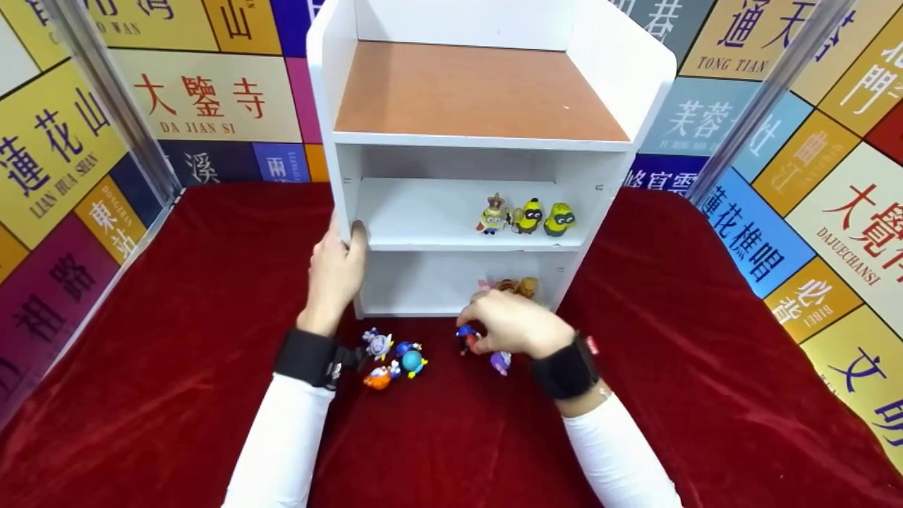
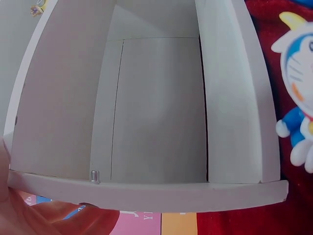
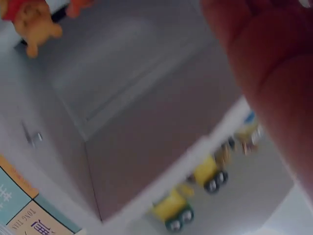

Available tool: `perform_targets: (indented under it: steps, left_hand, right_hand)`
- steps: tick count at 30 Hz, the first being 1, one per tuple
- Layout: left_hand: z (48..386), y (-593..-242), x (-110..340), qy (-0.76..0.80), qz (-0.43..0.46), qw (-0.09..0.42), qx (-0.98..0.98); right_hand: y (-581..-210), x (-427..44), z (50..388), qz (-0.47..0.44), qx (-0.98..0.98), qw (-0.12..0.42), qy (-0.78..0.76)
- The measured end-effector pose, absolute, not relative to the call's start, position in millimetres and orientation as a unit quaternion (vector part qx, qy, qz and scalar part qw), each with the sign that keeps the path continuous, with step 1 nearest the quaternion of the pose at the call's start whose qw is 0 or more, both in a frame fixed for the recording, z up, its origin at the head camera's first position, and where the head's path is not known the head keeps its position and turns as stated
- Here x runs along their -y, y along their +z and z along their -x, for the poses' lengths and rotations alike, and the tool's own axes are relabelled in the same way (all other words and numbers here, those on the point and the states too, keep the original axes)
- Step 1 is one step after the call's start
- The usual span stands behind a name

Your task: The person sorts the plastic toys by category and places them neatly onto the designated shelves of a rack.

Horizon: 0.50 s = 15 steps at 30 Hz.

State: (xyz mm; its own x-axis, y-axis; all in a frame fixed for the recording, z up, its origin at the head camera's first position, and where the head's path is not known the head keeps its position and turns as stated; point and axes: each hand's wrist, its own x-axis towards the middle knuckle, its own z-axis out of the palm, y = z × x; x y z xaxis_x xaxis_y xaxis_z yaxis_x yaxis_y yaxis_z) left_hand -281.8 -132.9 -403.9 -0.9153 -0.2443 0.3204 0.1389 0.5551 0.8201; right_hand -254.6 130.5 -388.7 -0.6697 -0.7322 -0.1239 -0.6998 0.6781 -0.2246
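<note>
My left hand (image 1: 337, 271) grips the left side panel of a small white shelf unit (image 1: 451, 248), thumb on the front edge. In front of the bottom shelf, my right hand (image 1: 518, 323) pinches a small blue-and-red figurine (image 1: 467, 340) between thumb and fingers. Just below that hand, a purple figurine (image 1: 501, 363) lies on the red cloth. Nearer the left wrist lie a grey-white figurine (image 1: 379, 345), a blue figurine (image 1: 413, 361) and an orange figurine (image 1: 378, 378). The right wrist view shows part of the right hand (image 3: 274, 63), blurred, with the pinched figurine out of sight.
Three yellow minion figurines (image 1: 528, 217) stand on the middle shelf's right side. At the bottom shelf's right are a yellow bear figurine (image 1: 526, 287) and others, partly hidden by the right hand. The top shelf (image 1: 480, 88) is brown. Lettered panels (image 1: 204, 95) surround the red cloth (image 1: 211, 339).
</note>
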Motion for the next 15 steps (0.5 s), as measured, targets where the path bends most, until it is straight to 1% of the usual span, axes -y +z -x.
perform_targets:
  steps: [6,9,15]
  left_hand:
    - [282.2,-404.4,132.8,-0.472,-0.026,0.2,0.858]
    - [282.5,-403.8,132.8,-0.474,-0.025,0.2,0.857]
    - [282.1,-404.1,133.1,-0.475,-0.026,0.198,0.857]
  right_hand:
    - [-403.5,-123.0,257.0,0.344,-0.924,0.154,-0.065]
    - [-409.0,-120.6,259.3,0.331,-0.927,0.163,-0.066]
    - [-416.2,-117.2,259.0,0.319,-0.932,0.163,-0.052]
